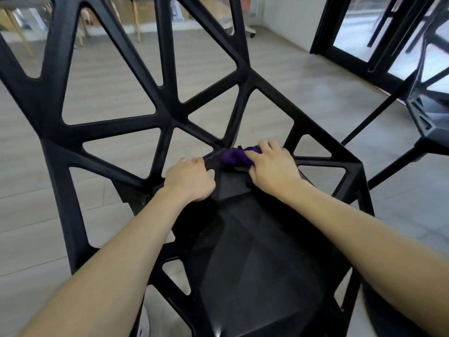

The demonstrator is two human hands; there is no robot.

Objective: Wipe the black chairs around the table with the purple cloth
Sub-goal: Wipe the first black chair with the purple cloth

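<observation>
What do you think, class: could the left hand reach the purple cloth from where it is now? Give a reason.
Probably yes. The left hand grips a strut of the black chair right beside the purple cloth, with nothing between them; the right hand covers only part of the cloth.

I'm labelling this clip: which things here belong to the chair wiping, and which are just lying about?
Job: purple cloth, black chair, second black chair, left hand, right hand.
Just about: wheeled chair base, wooden legs, glass door.
</observation>
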